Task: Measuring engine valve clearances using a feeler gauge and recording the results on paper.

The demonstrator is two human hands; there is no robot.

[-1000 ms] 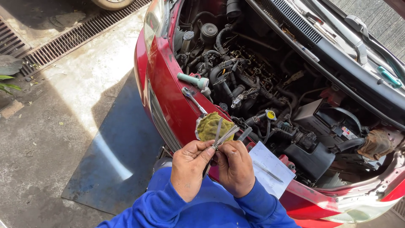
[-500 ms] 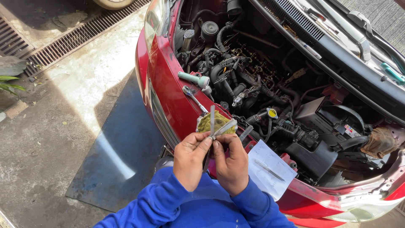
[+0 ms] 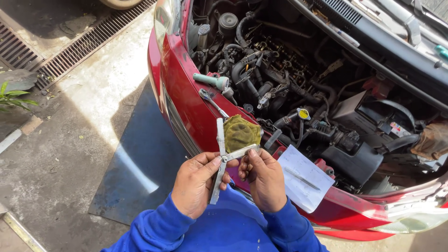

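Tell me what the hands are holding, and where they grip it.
A metal feeler gauge set: left hand near its pivot, right hand pinching a fanned-out blade.

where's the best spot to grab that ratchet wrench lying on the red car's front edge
Take the ratchet wrench by its slim bare shaft, about midway. It lies flat on the red front edge of the car, head towards the green-handled tool and its far end by the greenish rag. Probably come from above with fingers across the shaft; the engine bay crowds the side beyond.
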